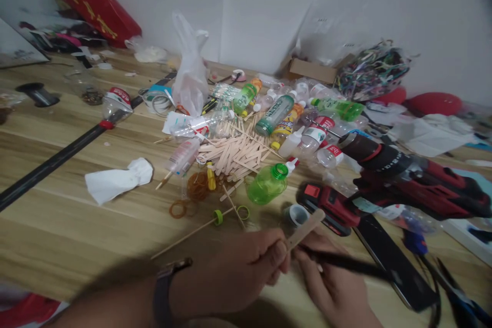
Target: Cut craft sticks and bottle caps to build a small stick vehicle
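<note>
My left hand, with a dark watch on the wrist, is closed on a flat wooden craft stick that points up and to the right. My right hand is closed around a long dark slender tool, blurred, its kind unclear. The tool's near end lies close to the stick's lower part; I cannot tell whether they touch. Ahead of the hands stand a cut green bottle and a roll of tape. A thin skewer with a green bottle ring lies to the left.
A pile of craft sticks lies among several plastic bottles. On the right are a red-and-black cordless drill, a phone and pliers. Rubber bands, a tissue and a long black bar are on the left.
</note>
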The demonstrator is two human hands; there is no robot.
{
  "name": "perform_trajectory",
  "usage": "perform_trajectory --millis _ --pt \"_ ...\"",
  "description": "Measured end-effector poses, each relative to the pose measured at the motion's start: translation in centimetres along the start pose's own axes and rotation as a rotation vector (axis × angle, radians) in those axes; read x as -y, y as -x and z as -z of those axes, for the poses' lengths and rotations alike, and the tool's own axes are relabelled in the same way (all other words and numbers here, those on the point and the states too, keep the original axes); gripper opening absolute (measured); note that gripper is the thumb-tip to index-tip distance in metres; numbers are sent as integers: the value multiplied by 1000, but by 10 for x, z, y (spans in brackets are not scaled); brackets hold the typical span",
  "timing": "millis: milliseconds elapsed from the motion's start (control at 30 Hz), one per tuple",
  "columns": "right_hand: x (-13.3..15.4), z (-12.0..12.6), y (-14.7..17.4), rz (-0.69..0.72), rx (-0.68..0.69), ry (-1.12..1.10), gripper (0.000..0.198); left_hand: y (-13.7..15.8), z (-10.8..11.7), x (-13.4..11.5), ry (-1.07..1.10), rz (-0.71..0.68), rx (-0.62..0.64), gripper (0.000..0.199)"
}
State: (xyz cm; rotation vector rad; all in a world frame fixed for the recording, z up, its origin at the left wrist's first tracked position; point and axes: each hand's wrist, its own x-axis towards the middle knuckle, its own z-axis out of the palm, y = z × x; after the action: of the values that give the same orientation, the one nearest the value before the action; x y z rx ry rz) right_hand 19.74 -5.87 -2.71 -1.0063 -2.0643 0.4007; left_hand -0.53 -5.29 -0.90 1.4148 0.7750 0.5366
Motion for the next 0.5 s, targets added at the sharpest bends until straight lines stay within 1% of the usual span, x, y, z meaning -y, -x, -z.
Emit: perform_trajectory --millis 33,67,133,167,200,233,267,300,367,400,433,500 --pt "3 1 0 -121 109 -124 18 1 5 -2 -145 -71 -40 28" --pt "5 2 1 -278 237 -300 26 1 10 -3 -278 -142 -67 24" --pt "10 1 4 -596 473 -704 46 1 18 -6 -433 -226 -55 21" --pt "10 0 5 -700 525 -845 55 0 20 -7 -446 -238 -37 22" --pt "10 -1 7 -748 511 -878 59 -1 21 -8 -415 -228 -19 24" --pt "10 -2 8 -752 443 -812 58 -3 21 -9 -353 -203 -10 25" --pt "8 -3 9 -714 345 -661 55 -5 20 -10 -277 -174 -3 25" --pt "5 -3 10 -625 229 -450 52 -8 19 -11 -191 -141 9 25" --pt "-3 -1 10 -352 33 25 43 -14 15 -13 -86 -104 54 26" --pt "-7 1 11 -185 -17 220 37 -18 13 -14 -64 -92 71 27" --pt "-11 3 11 -73 -42 368 34 -21 12 -15 -35 -87 92 28" --pt "-18 7 13 -85 -56 398 26 -28 10 -16 -10 -51 82 30"
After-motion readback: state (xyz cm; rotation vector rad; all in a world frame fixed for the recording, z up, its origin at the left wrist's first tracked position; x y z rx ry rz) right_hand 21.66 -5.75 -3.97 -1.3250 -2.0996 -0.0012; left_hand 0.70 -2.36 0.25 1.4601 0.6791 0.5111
